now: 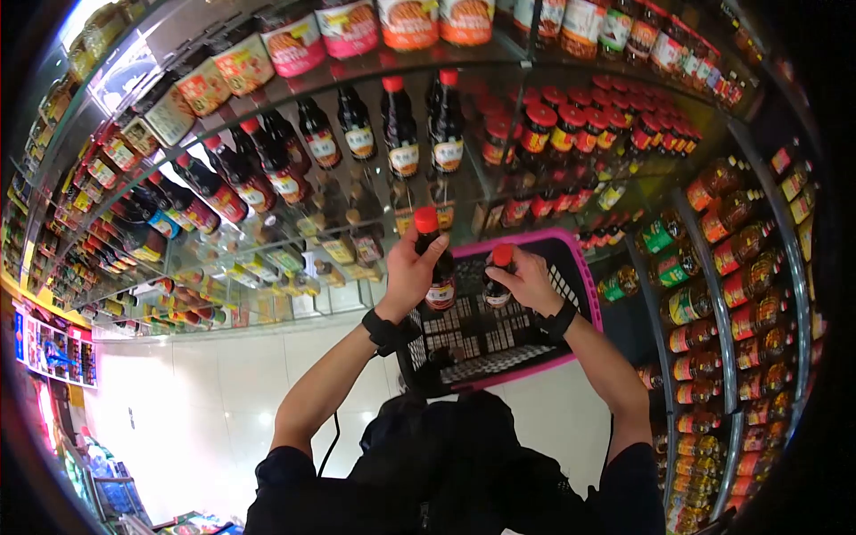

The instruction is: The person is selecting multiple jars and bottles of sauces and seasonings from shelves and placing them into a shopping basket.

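My left hand (410, 278) is wrapped round a dark glass sauce bottle with a red cap (441, 287), held upright with its pale label showing below my fingers. In my right hand (535, 283) is another red-capped dark sauce bottle (497, 290), gripped near its neck and slightly tilted. Both bottles are above a black shopping basket with a pink rim (588, 276); a small gap separates them. My palms hide part of each bottle. A dark band circles each of my wrists.
Glass shelves (357, 201) ahead hold rows of dark sauce bottles (399, 129), with large labelled jars (349, 27) above and red-lidded jars (539, 129) to the right. Oil bottles (700, 366) fill the right-hand racks. Pale tiled floor (223, 383) lies to the left.
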Demonstrator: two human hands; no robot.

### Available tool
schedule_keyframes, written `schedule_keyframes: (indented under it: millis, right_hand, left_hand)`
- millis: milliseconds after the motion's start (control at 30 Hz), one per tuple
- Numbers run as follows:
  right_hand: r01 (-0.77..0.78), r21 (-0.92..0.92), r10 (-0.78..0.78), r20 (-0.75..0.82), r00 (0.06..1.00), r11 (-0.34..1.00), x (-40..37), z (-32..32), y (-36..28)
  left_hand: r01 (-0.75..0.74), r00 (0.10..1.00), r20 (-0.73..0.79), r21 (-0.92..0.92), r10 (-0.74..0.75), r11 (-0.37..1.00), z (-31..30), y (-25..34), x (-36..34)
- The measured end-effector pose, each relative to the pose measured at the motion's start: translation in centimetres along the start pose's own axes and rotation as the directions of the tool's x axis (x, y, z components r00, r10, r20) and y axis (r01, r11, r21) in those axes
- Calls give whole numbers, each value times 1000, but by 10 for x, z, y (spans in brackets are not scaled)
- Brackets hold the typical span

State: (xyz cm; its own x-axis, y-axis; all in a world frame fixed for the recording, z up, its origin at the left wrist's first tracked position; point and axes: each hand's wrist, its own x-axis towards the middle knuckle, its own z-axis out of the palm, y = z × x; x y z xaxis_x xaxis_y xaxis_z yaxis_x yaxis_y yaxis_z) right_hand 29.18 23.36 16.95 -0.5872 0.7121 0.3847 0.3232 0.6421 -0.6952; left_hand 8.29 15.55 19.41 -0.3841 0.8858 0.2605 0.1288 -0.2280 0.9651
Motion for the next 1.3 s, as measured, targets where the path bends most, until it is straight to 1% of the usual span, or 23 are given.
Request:
schedule_keyframes:
  millis: [67, 133, 200, 233, 267, 333, 367, 400, 467, 500, 533, 600, 633, 667, 733, 800, 867, 1000, 1100, 1167, 1200, 1233, 1300]
  right_hand:
    - [-107, -24, 110, 155, 982, 994, -20, -4, 28]
    - [-100, 2, 99, 138, 985, 995, -46, 4, 61]
    - [-107, -34, 112, 238, 965, 994, -63, 8, 87]
    - [-155, -25, 156, 275, 949, 988, -69, 11, 99]
    - [-161, -21, 160, 279, 947, 987, -75, 12, 110]
    - [-105, -31, 109, 375, 920, 994, -86, 16, 132]
    - [-64, -1, 59, 390, 919, 998, -91, 21, 146]
    - [-73, 2, 67, 388, 919, 997, -96, 24, 157]
    - [-129, -45, 134, 485, 864, 991, -107, 29, 180]
    - [-126, 4, 108, 491, 864, 992, -110, 33, 194]
    - [-139, 7, 118, 490, 863, 990, -115, 40, 207]
    - [-165, 38, 126, 487, 864, 986, -122, 52, 228]
    - [-176, -40, 171, 515, 840, 984, -121, 56, 234]
    - [-186, -40, 180, 513, 840, 982, -121, 63, 244]
    - [-244, -100, 256, 582, 772, 965, -127, 81, 269]
    - [-235, -86, 242, 570, 785, 968, -130, 96, 293]
    - [-390, -95, 355, 645, 677, 916, -138, 111, 314]
    - [-350, -123, 348, 614, 708, 929, -142, 133, 345]
    - [-435, -117, 408, 620, 670, 893, -139, 135, 352]
    - [-486, -196, 483, 651, 585, 852, -139, 138, 353]
    - [-487, -197, 484, 652, 583, 851, -148, 145, 362]
    - [-483, -183, 481, 623, 616, 856, -158, 152, 370]
    - [-480, -170, 478, 595, 646, 861, -166, 159, 375]
  left_hand:
    - [46, 999, -2, 95, -46, 994, 15, -25, -13]
    - [45, 999, -21, 61, -44, 997, 32, -63, -29]
    - [107, 994, -43, 243, -100, 964, 46, -75, -42]
    - [174, 985, -38, 283, -170, 943, 52, -79, -45]
    - [181, 983, -38, 286, -178, 941, 59, -86, -48]
    - [203, 978, -91, 256, -185, 945, 76, -111, -56]
    - [227, 973, -76, 190, -216, 955, 83, -128, -58]
    - [232, 972, -69, 194, -223, 953, 89, -148, -61]
    - [204, 979, -79, 300, -189, 932, 100, -177, -66]
    - [272, 962, -75, 328, -262, 905, 105, -182, -68]
    - [279, 960, -67, 332, -272, 901, 111, -195, -70]
    - [402, 915, -133, 248, -380, 882, 122, -240, -82]
    - [441, 897, -173, 313, -407, 841, 127, -270, -89]
    - [444, 896, -165, 315, -412, 839, 133, -277, -91]
    - [489, 866, -153, 456, -476, 744, 144, -286, -92]
    - [471, 873, -136, 482, -468, 739, 153, -311, -96]
    - [542, 823, -140, 483, -550, 688, 156, -338, -104]
    - [534, 829, -104, 439, -549, 723, 159, -386, -114]
    - [501, 828, -31, 487, -559, 715, 160, -405, -116]
    - [515, 807, -12, 502, -590, 695, 161, -409, -117]
    - [524, 789, 9, 513, -614, 680, 164, -411, -117]
    - [526, 787, 9, 512, -616, 679, 166, -415, -116]
    - [342, 746, 101, 791, -659, 508, 170, -428, -116]
